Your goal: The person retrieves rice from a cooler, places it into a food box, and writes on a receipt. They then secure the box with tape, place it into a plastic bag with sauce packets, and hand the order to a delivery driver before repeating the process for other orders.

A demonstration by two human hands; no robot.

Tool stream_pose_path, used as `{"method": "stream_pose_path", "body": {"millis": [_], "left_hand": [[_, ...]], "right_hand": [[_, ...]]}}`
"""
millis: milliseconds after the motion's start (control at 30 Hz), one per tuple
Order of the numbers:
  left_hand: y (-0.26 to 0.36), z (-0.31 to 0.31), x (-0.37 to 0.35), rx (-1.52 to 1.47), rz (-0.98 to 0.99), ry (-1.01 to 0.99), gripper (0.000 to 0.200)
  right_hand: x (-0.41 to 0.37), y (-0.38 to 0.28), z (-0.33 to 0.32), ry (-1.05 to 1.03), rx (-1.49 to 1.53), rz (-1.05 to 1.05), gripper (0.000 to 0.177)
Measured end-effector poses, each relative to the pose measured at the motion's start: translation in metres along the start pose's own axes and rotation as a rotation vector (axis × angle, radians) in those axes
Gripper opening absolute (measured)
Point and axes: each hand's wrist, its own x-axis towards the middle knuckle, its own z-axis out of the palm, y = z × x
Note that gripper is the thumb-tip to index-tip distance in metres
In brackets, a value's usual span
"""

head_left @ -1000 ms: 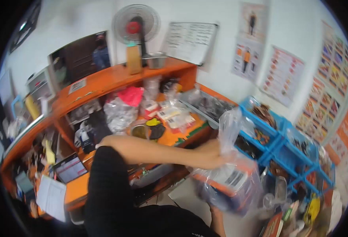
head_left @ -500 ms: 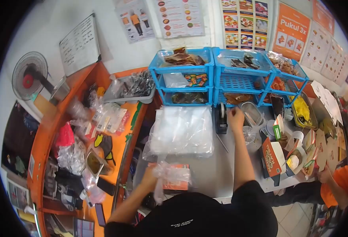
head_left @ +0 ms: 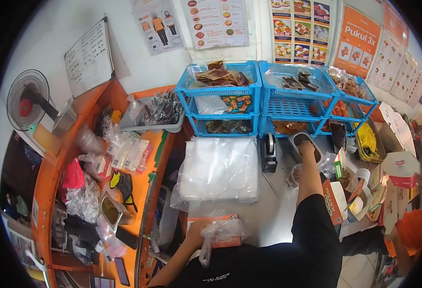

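Since the prior frame our right hand (head_left: 308, 146) has shifted from beside the tape dispenser (head_left: 268, 153) to the metal tray (head_left: 295, 138) just right of it. Its fingers reach into the tray, possibly touching the contents; we cannot tell whether they grip anything. Our left hand (head_left: 197, 231) is clenched on a crumpled clear plastic bag (head_left: 219, 229), which lies over the orange box (head_left: 211, 219) at the near counter edge. We note a stack of plastic bags (head_left: 220, 165) between the two hands, below the blue baskets (head_left: 220, 91).

Looks like the back counter of a fast-food shop. Menu posters (head_left: 214, 21) on the far wall, blue baskets (head_left: 220, 96) of snacks, and takeaway boxes (head_left: 333, 201) at right.
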Motion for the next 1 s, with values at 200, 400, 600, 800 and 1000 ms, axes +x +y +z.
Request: {"method": "stream_pose_path", "body": {"millis": [200,400,600,800,1000], "left_hand": [[0.02,-0.014,0.016,0.009,0.022,-0.027,0.019],[0.017,-0.011,0.016,0.063,0.072,0.031,0.017],[0.03,-0.017,0.023,0.046,-0.05,-0.099,0.023],[0.047,-0.037,0.038,0.011,-0.236,-0.315,0.035],[0.008,-0.023,0.008,-0.384,-0.316,-0.265,0.039]], "right_hand": [[-0.005,0.004,-0.025,-0.168,0.143,0.005,0.032],[-0.005,0.006,-0.001,-0.136,0.132,0.131,0.032],[-0.013,0.006,-0.021,-0.032,0.02,-0.03,0.03],[-0.028,0.006,-0.041,0.062,-0.064,-0.089,0.026],[-0.057,-0.001,-0.063,0.453,0.183,-0.136,0.015]]}}
